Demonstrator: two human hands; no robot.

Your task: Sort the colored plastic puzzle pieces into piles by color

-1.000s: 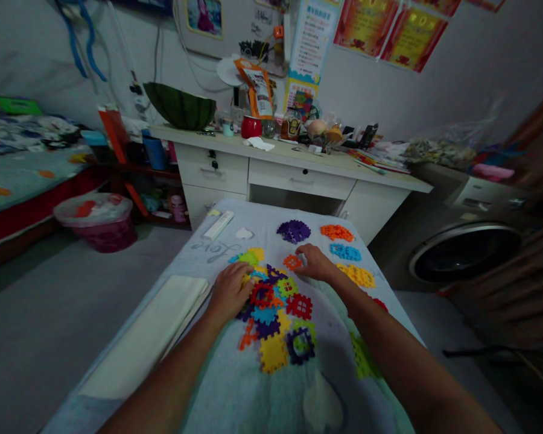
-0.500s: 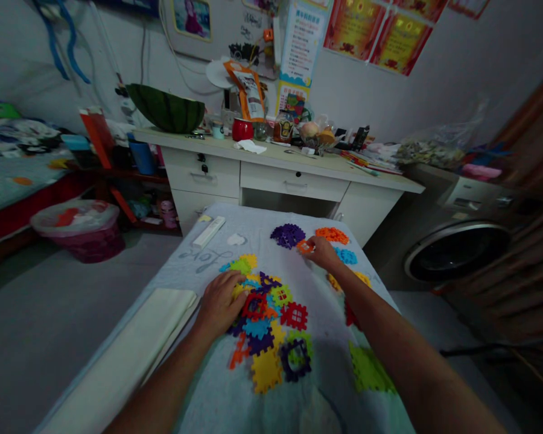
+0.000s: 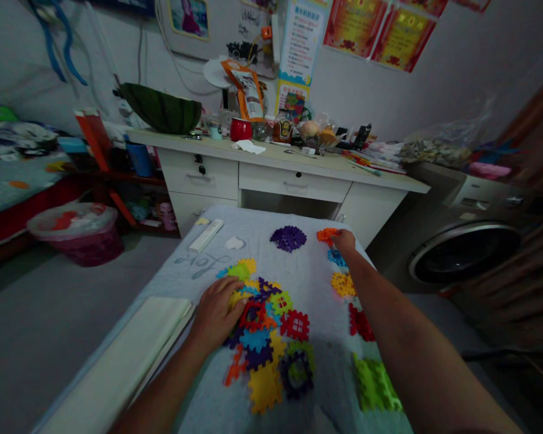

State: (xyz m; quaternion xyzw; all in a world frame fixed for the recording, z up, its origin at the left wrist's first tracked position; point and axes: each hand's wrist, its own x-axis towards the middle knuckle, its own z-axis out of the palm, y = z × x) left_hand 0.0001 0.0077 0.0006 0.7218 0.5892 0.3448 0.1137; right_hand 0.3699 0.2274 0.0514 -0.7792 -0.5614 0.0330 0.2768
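On the cloth-covered table lies a mixed heap of plastic interlocking tiles (image 3: 256, 340) in red, blue, yellow, purple, green and orange. My left hand (image 3: 219, 307) rests on the heap's left side, fingers spread over a yellow tile. At the far right, my right hand (image 3: 344, 242) is at the orange tile pile (image 3: 326, 235), fingers pinched on an orange tile that blends with the pile. Below it, partly behind my arm, are blue tiles (image 3: 336, 258), yellow tiles (image 3: 342, 284), red tiles (image 3: 360, 322) and green tiles (image 3: 374, 384). A purple tile pile (image 3: 288, 239) sits at far centre.
A white power strip (image 3: 207, 235) and a folded white cloth (image 3: 136, 349) lie along the table's left side. Behind stands a white desk (image 3: 199, 175) bearing a watermelon half (image 3: 163, 108) and jars. A washing machine (image 3: 470, 223) is on the right, a pink bin (image 3: 79, 235) on the left.
My right hand has carried an orange tile from beside the purple pile rightward to the orange pile. My left hand stays on the heap. The view has shifted slightly.
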